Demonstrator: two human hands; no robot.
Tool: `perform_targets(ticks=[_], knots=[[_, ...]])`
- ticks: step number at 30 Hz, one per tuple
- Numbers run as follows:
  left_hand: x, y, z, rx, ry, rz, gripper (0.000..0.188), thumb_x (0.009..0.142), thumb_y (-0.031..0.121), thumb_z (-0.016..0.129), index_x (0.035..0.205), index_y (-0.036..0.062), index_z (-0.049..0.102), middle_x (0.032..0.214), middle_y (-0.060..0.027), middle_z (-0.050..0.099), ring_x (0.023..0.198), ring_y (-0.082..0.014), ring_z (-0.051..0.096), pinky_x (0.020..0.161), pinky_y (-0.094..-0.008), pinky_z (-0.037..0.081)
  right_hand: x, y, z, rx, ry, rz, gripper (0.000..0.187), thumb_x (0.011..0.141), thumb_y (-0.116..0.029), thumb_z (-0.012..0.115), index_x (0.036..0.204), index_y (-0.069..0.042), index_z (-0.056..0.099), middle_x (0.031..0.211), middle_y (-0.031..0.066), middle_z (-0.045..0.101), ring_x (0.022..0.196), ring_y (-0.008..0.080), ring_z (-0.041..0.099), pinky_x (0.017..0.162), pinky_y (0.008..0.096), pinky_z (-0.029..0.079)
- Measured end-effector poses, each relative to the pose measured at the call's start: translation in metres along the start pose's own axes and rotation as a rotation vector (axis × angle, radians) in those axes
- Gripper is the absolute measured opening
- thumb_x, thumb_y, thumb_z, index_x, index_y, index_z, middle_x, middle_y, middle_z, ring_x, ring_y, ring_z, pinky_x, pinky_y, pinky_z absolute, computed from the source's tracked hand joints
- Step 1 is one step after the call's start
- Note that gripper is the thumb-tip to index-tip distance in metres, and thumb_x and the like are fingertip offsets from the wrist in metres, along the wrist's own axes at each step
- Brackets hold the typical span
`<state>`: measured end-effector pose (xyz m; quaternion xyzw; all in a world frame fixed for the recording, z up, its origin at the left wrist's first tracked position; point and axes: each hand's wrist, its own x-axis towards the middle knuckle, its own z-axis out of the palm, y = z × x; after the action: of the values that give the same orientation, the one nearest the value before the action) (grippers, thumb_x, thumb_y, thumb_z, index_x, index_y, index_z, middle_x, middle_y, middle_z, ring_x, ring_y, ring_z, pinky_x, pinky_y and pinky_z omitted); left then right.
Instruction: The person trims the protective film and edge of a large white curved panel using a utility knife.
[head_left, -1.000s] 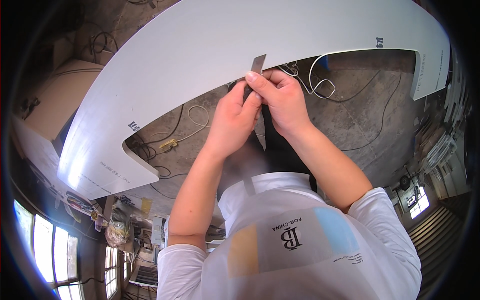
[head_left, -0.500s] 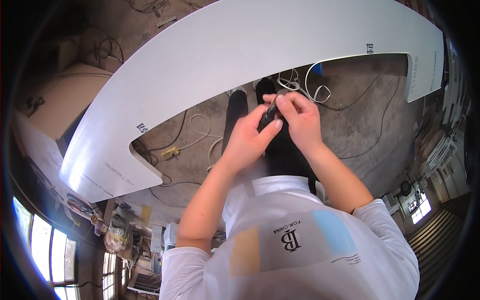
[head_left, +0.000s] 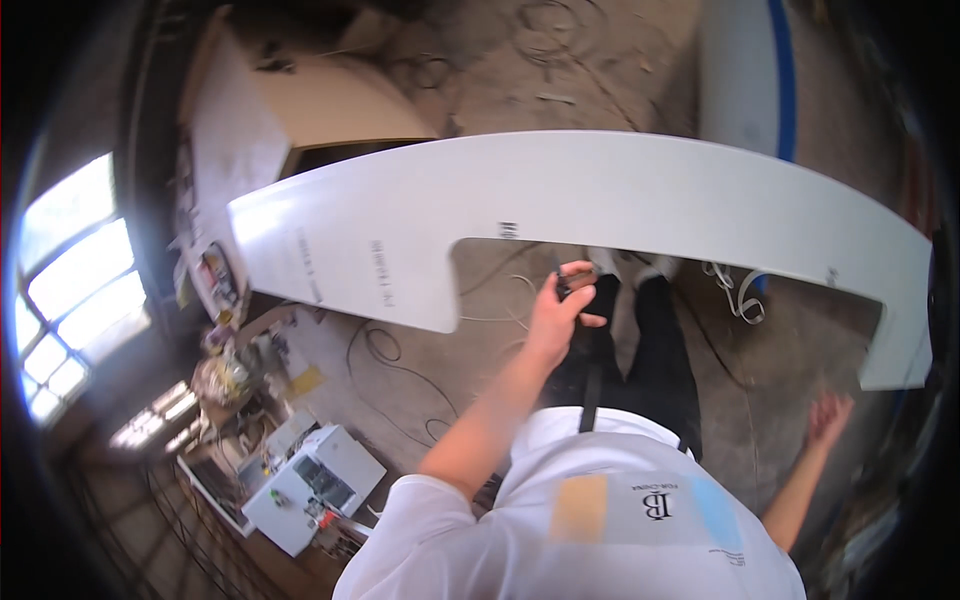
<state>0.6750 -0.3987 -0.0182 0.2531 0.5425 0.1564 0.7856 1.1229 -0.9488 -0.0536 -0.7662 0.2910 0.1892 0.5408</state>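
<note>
My left hand [head_left: 562, 318] is raised in front of my legs, just below the inner edge of a long white curved panel [head_left: 620, 185]. Its fingers are closed round a small black hand tool [head_left: 563, 287], mostly covered by the grip, so its exact kind does not show. Out to the right, my right hand [head_left: 828, 415] hangs below the panel's right-hand leg, apart from it. Motion smears its fingers, and nothing can be made out in them. The panel spans the view like an arch, with small dark printed marks on its face.
A tan box-like piece [head_left: 330, 100] stands behind the panel's left end. At the lower left is a white cabinet [head_left: 315, 490] with things on it. Dark cables and a white cord [head_left: 745, 305] lie on the concrete floor. A blue-edged pale panel [head_left: 745, 80] stands at the back right.
My hands, together on the black tool before, have parted. The left keeps it; the right has swung out to the right. My view has turned, bringing the cabinet more fully into sight.
</note>
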Motion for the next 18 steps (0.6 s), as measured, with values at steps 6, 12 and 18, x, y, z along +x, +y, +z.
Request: perform_targets(ticks=[6, 12, 18], knots=[[0.038, 0.005, 0.021, -0.271, 0.064, 0.164, 0.035, 0.099, 0.011, 0.062, 0.133, 0.0090, 0.053, 0.128, -0.0076, 0.055, 0.114, -0.0225, 0.056, 0.068, -0.0420, 0.061, 0.170, -0.092, -0.041, 0.273, 0.016, 0.187, 0.092, 0.090, -0.060, 0.073, 0.151, 0.001, 0.042, 0.145, 0.0126, 0.057, 0.128, 0.0264, 0.057, 0.108, 0.0411, 0.048], [0.050, 0.015, 0.036, -0.236, 0.244, 0.256, 0.022, 0.098, 0.017, 0.068, 0.118, 0.0101, 0.061, 0.105, -0.0012, 0.058, 0.089, -0.0150, 0.059, 0.060, -0.0338, 0.054, 0.233, -0.077, -0.025, 0.166, -0.005, 0.137, 0.054, 0.091, -0.049, 0.077, 0.132, -0.016, 0.065, 0.122, -0.0016, 0.071, 0.111, 0.0164, 0.065, 0.096, 0.0379, 0.053], [0.040, 0.035, 0.024, -0.190, 0.348, 0.204, 0.012, 0.098, 0.016, 0.069, 0.110, 0.0165, 0.066, 0.084, 0.0056, 0.052, 0.073, -0.0107, 0.052, 0.055, -0.0312, 0.044, 0.143, -0.049, -0.012, 0.195, -0.164, 0.121, 0.054, 0.101, -0.039, 0.067, 0.143, -0.007, 0.057, 0.139, 0.0087, 0.064, 0.126, 0.0270, 0.062, 0.110, 0.0440, 0.048]])
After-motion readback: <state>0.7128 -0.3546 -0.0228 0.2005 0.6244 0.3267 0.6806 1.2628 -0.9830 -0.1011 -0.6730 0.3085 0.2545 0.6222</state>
